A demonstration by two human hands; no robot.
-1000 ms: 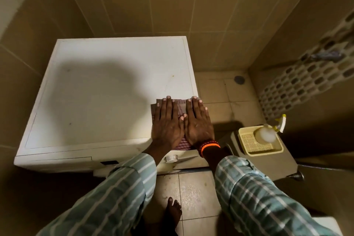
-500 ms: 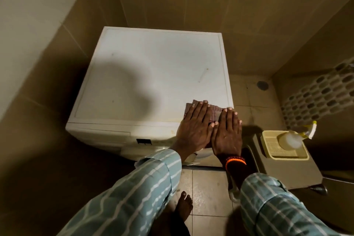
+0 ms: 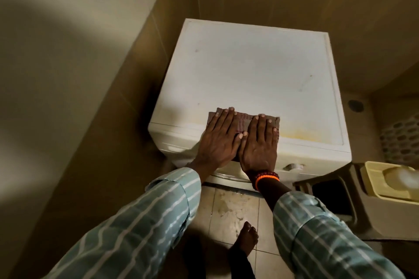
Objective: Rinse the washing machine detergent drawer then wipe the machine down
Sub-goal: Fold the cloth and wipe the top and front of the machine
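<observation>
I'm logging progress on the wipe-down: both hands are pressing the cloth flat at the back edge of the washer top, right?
Not quite. In the head view the left hand and right hand do press the cloth flat, but at the front edge of the washer top, nearest the person, not the back edge.

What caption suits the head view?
Both hands, left hand and right hand, press a cloth flat on the washing machine.

Yellow tub (image 3: 376, 186) on stool (image 3: 360, 217)
</observation>
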